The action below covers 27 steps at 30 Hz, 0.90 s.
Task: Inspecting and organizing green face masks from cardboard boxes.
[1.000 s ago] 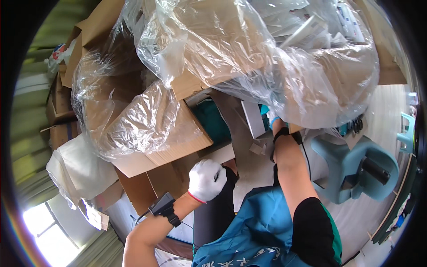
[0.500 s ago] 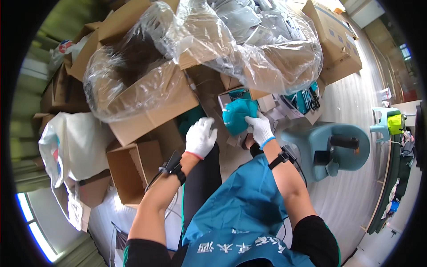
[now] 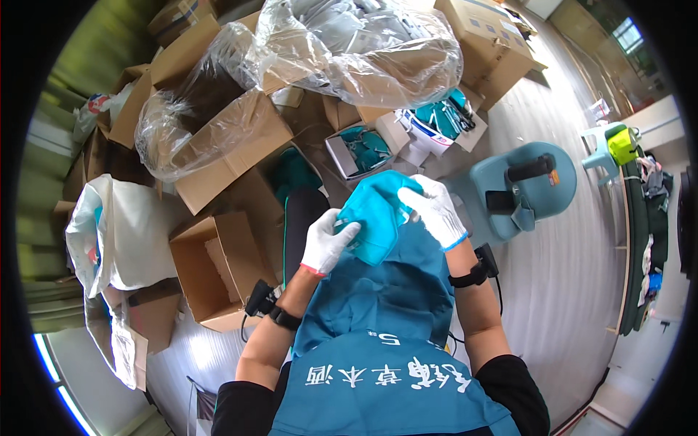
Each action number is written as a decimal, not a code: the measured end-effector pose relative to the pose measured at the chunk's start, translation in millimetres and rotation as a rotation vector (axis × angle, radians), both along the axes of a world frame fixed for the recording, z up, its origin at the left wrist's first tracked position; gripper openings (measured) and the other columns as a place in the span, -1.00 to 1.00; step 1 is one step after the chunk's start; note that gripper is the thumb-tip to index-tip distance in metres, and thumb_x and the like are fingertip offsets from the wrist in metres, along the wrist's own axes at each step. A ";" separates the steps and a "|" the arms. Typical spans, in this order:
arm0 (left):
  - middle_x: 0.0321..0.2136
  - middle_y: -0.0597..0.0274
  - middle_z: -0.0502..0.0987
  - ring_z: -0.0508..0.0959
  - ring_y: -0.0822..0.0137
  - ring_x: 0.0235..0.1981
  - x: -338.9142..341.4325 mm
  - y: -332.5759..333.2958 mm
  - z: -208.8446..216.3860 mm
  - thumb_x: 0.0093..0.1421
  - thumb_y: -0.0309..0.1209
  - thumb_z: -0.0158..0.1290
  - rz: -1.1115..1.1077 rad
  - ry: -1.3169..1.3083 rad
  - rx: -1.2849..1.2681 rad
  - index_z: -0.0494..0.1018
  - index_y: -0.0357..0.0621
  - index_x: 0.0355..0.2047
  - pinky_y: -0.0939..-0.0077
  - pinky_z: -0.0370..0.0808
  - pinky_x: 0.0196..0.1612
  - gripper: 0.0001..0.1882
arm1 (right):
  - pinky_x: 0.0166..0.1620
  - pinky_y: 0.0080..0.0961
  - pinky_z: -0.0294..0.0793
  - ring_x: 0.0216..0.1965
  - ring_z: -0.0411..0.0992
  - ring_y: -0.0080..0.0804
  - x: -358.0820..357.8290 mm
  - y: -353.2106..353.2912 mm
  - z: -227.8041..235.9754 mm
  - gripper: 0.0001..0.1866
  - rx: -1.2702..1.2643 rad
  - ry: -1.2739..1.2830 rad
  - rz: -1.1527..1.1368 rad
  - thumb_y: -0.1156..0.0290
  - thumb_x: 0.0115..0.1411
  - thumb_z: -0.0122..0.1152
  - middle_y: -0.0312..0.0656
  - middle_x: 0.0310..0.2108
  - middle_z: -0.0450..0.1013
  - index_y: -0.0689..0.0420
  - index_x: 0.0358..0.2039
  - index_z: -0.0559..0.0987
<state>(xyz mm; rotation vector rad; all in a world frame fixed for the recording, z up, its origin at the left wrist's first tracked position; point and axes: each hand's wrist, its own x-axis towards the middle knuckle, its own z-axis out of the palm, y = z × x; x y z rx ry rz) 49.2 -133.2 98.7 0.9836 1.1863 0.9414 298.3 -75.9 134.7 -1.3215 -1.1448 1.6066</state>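
Between my hands, in front of the blue apron (image 3: 371,305), is a teal cup-shaped face mask (image 3: 376,221). My left hand (image 3: 327,243), in a white knit glove with a red cuff, pinches its left edge. On the upper right edge of the mask, my right hand (image 3: 434,207) is closed, in a white glove with a blue cuff. Just beyond my hands stands a small open box (image 3: 336,161) holding more teal pieces. Another white carton (image 3: 422,138) to its right also holds teal pieces, with dark straps or strips at one side.
Large cardboard boxes lined with clear plastic (image 3: 396,76) stand ahead; one holds pale packets. At left are an open carton (image 3: 218,269) and a white sack (image 3: 131,232). A blue-grey stool (image 3: 480,189) at right carries a black cylinder (image 3: 531,168) and a dark flat object (image 3: 499,201).
The teal mask has come nearer my body. My left hand has moved over and taken hold of its left edge. The view has shifted, so the boxes and stool appear farther left.
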 end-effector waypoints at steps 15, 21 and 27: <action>-0.28 0.19 0.61 0.60 0.38 -0.32 -32.9 2.5 27.5 0.19 -0.48 0.19 0.237 -0.200 0.080 0.49 -0.27 -0.18 0.50 0.54 -0.17 -0.79 | -0.25 -0.60 0.57 -0.34 0.57 -0.50 6.4 -0.8 -34.2 -0.82 0.115 0.379 -0.456 0.38 0.33 0.19 -0.20 -0.28 0.59 0.21 -0.16 0.58; -0.22 0.22 0.63 0.62 0.41 -0.28 -4.4 16.4 24.6 0.27 -0.39 0.17 0.203 -0.311 -0.024 0.47 -0.25 -0.04 0.53 0.55 -0.19 -0.70 | -0.58 -0.76 0.24 -0.62 0.33 -0.79 -29.3 -11.4 -23.2 -0.92 -0.077 0.299 -0.283 0.34 0.32 0.22 -0.45 -0.52 0.47 0.03 -0.27 0.59; -0.32 0.25 0.65 0.62 0.51 -0.39 5.6 16.3 10.9 0.31 -0.43 0.14 0.267 -0.321 -0.032 0.57 -0.27 -0.17 0.61 0.57 -0.30 -0.83 | -0.68 -0.68 0.10 -0.73 0.18 -0.74 -40.8 -11.8 -48.1 -0.89 0.111 0.026 -0.258 0.29 0.31 0.25 -0.49 -0.66 0.27 -0.05 -0.35 0.52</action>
